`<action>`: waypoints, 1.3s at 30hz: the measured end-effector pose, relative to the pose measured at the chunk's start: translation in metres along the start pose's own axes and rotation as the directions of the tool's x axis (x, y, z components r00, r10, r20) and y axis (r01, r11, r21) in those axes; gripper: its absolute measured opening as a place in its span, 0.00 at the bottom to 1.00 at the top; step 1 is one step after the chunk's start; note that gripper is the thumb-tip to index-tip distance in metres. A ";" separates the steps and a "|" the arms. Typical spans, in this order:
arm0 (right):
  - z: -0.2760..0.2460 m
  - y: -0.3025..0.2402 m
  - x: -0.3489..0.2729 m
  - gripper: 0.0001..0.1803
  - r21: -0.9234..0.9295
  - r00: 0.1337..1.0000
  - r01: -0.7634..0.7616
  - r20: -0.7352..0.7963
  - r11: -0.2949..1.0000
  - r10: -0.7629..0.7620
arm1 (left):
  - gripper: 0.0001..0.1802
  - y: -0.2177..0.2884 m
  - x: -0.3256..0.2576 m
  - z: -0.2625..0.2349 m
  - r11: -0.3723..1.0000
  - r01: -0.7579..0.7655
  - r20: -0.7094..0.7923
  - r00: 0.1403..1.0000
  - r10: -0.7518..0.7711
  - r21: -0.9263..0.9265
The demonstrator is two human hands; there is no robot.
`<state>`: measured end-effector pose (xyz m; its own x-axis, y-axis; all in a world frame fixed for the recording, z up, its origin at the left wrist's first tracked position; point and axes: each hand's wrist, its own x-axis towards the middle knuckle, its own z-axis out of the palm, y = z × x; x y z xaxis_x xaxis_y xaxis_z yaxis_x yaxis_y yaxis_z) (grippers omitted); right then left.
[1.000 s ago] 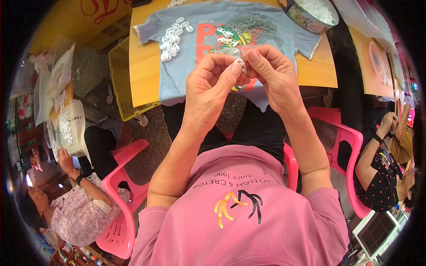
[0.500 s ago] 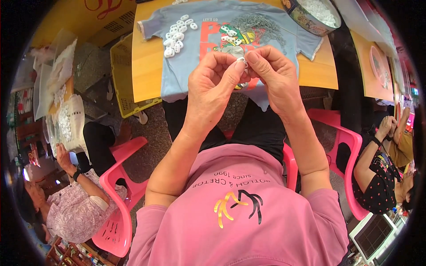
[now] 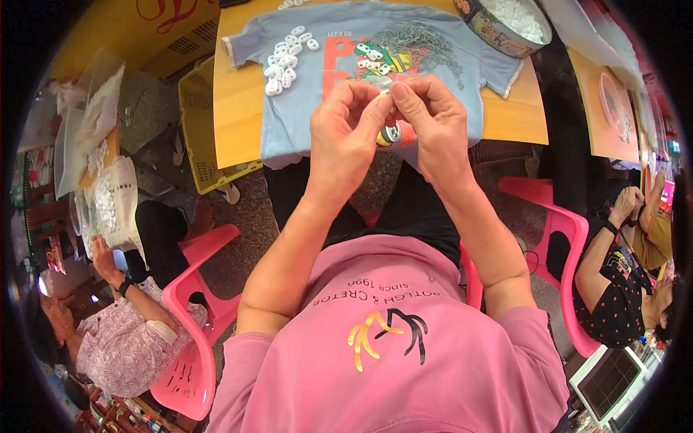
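Observation:
Above the near edge of a blue T-shirt (image 3: pixel 296 126) spread on the table, my two hands meet, thumbs and fingertips pressed together. My left hand (image 3: pixel 348 126) pinches a small white plastic piece (image 3: pixel 385 92), mostly hidden by the thumbs. Closed against it from the other side is my right hand (image 3: pixel 435 123); whether it also grips something finer cannot be made out. On the shirt's left lie several white two-holed plastic pieces (image 3: pixel 283 63). A heap of thin grey metal pieces (image 3: pixel 422 43) lies beyond my hands, with a few more white pieces (image 3: pixel 372 52) beside it.
A round tin (image 3: pixel 498 32) full of white pieces stands at the table's far right. The wooden table (image 3: pixel 238 133) has a yellow crate (image 3: pixel 198 115) at its left. People sit on pink chairs (image 3: pixel 202 303) at both sides, a seated person (image 3: pixel 613 281) on the right.
My hands have turned and drawn closer at the fingertips, covering more of the white piece. My right hand has shifted slightly left. The things on the shirt lie as before.

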<state>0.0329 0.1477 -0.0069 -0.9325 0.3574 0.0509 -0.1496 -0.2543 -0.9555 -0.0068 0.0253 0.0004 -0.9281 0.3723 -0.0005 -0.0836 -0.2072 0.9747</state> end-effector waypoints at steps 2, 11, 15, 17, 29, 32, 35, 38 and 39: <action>-0.002 0.001 0.003 0.06 0.004 0.998 -0.061 -0.023 0.998 0.061 | 0.07 -0.005 0.006 -0.002 0.999 0.025 0.038 0.999 -0.023 -0.037; -0.029 -0.019 0.016 0.12 -0.231 0.971 -0.050 0.218 0.972 0.102 | 0.09 -0.004 0.007 -0.009 0.946 0.199 0.136 0.976 -0.168 -0.257; -0.035 -0.025 0.024 0.09 -0.526 0.910 0.351 0.388 0.774 -0.149 | 0.10 0.000 0.006 -0.010 0.953 0.204 0.145 0.974 -0.174 -0.222; -0.034 -0.032 0.027 0.08 -0.570 0.837 0.519 0.492 0.637 -0.241 | 0.10 0.002 0.005 -0.011 0.957 0.201 0.144 0.974 -0.174 -0.209; -0.029 -0.032 0.027 0.05 -0.454 0.703 0.694 0.596 0.558 -0.389 | 0.08 0.013 -0.002 -0.007 0.986 0.124 0.198 0.975 -0.100 -0.113; -0.029 -0.017 0.024 0.05 -0.459 0.712 0.694 0.551 0.555 -0.435 | 0.08 0.003 -0.004 -0.004 0.981 0.128 0.157 0.982 -0.104 -0.147; -0.030 -0.001 0.022 0.05 -0.538 0.809 0.576 0.484 0.615 -0.333 | 0.08 -0.013 0.001 -0.007 0.981 0.152 0.098 0.985 -0.141 -0.119; -0.027 0.005 0.026 0.05 -0.563 0.770 0.635 0.510 0.529 -0.382 | 0.08 -0.017 0.003 -0.019 0.971 0.201 0.078 0.978 -0.192 -0.128; -0.028 0.001 0.027 0.05 -0.565 0.764 0.637 0.556 0.525 -0.328 | 0.08 -0.016 0.003 -0.024 0.960 0.231 0.128 0.969 -0.212 -0.158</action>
<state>0.0168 0.1820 -0.0142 -0.8458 -0.1436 0.5138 -0.4869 0.6015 -0.6333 -0.0166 0.0082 -0.0206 -0.8349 0.5206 -0.1788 -0.3524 -0.2559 0.9002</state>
